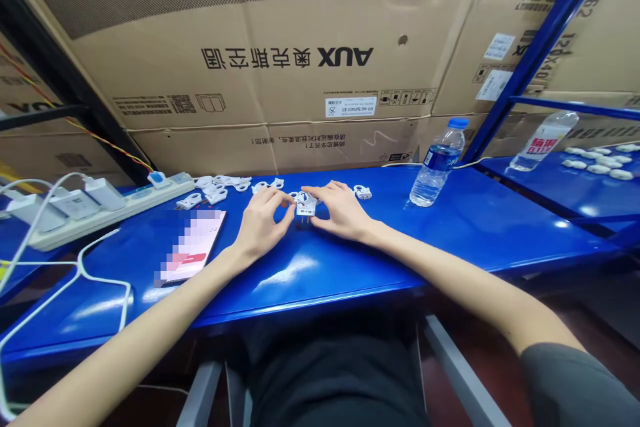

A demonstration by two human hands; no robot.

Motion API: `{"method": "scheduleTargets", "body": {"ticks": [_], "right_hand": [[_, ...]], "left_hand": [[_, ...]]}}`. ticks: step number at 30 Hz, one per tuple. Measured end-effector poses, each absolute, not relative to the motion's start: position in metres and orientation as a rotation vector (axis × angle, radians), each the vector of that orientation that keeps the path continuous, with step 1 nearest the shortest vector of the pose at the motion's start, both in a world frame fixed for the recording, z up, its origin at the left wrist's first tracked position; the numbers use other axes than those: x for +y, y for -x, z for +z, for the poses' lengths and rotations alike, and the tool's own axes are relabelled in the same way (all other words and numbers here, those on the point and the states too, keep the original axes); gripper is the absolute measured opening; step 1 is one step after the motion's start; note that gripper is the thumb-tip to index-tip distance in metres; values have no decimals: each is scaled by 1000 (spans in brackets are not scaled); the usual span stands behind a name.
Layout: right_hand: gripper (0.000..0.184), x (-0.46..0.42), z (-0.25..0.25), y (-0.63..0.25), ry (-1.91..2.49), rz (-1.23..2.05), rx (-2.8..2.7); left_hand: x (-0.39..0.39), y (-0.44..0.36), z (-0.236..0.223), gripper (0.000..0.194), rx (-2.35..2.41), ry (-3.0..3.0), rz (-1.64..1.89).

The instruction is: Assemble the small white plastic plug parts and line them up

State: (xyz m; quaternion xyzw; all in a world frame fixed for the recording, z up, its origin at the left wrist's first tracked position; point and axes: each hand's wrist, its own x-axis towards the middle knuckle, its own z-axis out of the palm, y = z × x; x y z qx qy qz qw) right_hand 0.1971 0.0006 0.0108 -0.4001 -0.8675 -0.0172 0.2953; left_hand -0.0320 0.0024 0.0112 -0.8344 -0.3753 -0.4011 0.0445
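Note:
A small white plug (306, 205) with metal prongs pointing down toward me is held just above the blue tabletop (320, 257). My left hand (265, 215) pinches its left side between thumb and fingertips. From the other side my right hand (341, 210) grips it, thumb low and fingers over the upper edge. Behind my left hand lie several similar white plug pieces (216, 193), some with ring-shaped handles. One more white plug piece (363, 192) rests just beyond my right hand.
A phone (197, 247) lies left of my left hand. Farther left are a power strip (145, 203) with white adapters and a looped white cable (126, 297). To the right stands a water bottle (439, 163). Cardboard boxes (280, 13) wall the back; a blue rack post (537, 73) rises at right.

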Motion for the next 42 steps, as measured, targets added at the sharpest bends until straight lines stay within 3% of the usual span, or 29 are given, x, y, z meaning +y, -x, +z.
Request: {"method": "scheduleTargets", "body": {"ticks": [4, 7, 14, 17, 42], "right_hand": [[62, 3, 9, -197, 1082, -72, -2305], [57, 5, 9, -197, 1090, -73, -2270], [20, 9, 10, -199, 1126, -90, -2284], [18, 11, 8, -199, 1096, -94, -2283], [16, 53, 7, -114, 1344, 46, -2290]], "left_hand": [[4, 34, 13, 15, -1234, 2464, -1206], [6, 40, 15, 17, -1364, 2320, -995], [10, 53, 16, 25, -1562, 2131, -374], [10, 55, 15, 29, -1595, 2108, -291], [7, 59, 18, 32, -1743, 2042, -229]]}}
